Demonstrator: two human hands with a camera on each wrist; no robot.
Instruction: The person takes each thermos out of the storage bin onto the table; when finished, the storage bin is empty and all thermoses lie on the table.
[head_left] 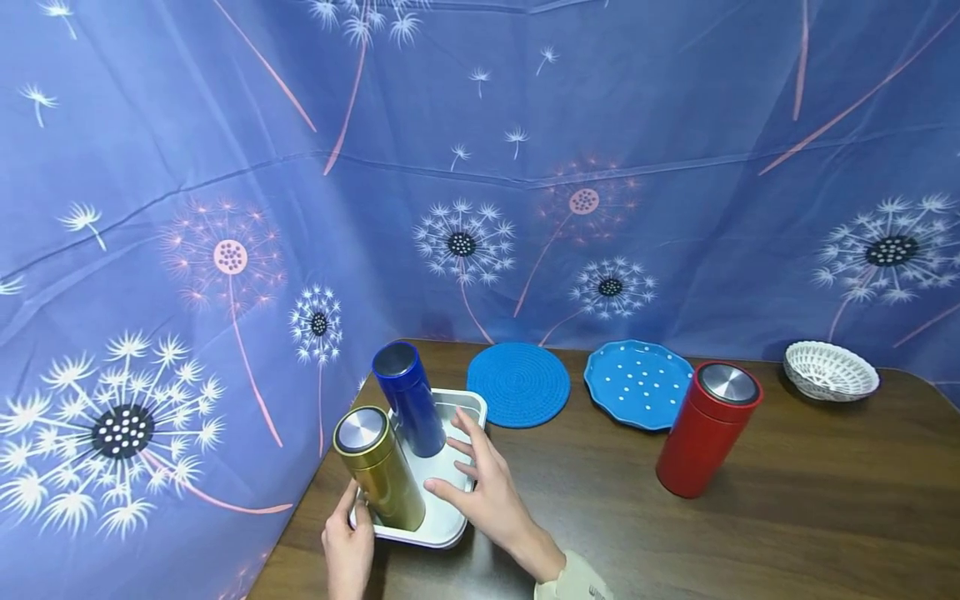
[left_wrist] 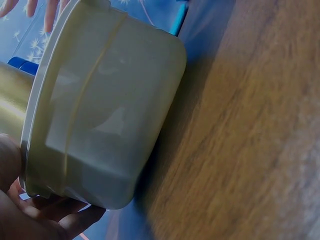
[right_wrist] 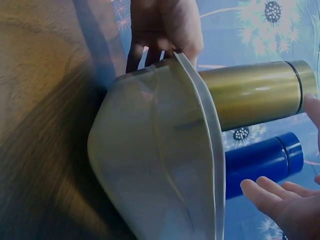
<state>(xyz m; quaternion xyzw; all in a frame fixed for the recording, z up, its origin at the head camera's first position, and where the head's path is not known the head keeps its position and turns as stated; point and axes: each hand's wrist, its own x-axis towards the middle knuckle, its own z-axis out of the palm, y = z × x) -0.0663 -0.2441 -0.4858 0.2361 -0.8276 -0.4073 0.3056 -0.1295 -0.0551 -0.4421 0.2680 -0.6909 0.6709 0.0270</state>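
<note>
- We are looking down at a shallow rectangular metal tray [head_left: 467, 403] sitting at the near left corner of the brown wooden table [head_left: 787, 517], close against the blue dandelion-print cloth backdrop [head_left: 187, 208].
- Two tall cylindrical flasks are standing upright in the tray: a gold metal flask [head_left: 382, 475] at the near end and a dark blue metal flask [head_left: 411, 402] just behind it, their long axes vertical, leaning only with the lens.
- Our left hand [head_left: 348, 546] is gripping the tray's near left corner, thumb over the rim beside the gold flask; the left wrist view is showing fingers curled under the tray wall [left_wrist: 100, 125].
- Our right hand [head_left: 483, 487] is resting with fingers spread and relaxed at the tray's right rim, fingertips reaching in toward the blue flask; whether they are touching the flask we cannot tell.
- The hands are apart, one on each side of the tray, so the tray is lying directly between them and just ahead. The left hand is nearer the gold flask, the right nearer the blue one.
- Farther right, well apart from the hands, are a round blue woven mat [head_left: 518, 384], a blue dotted plate [head_left: 638, 383], a red cylindrical flask [head_left: 708, 429] and a white wicker basket [head_left: 829, 371].
</note>
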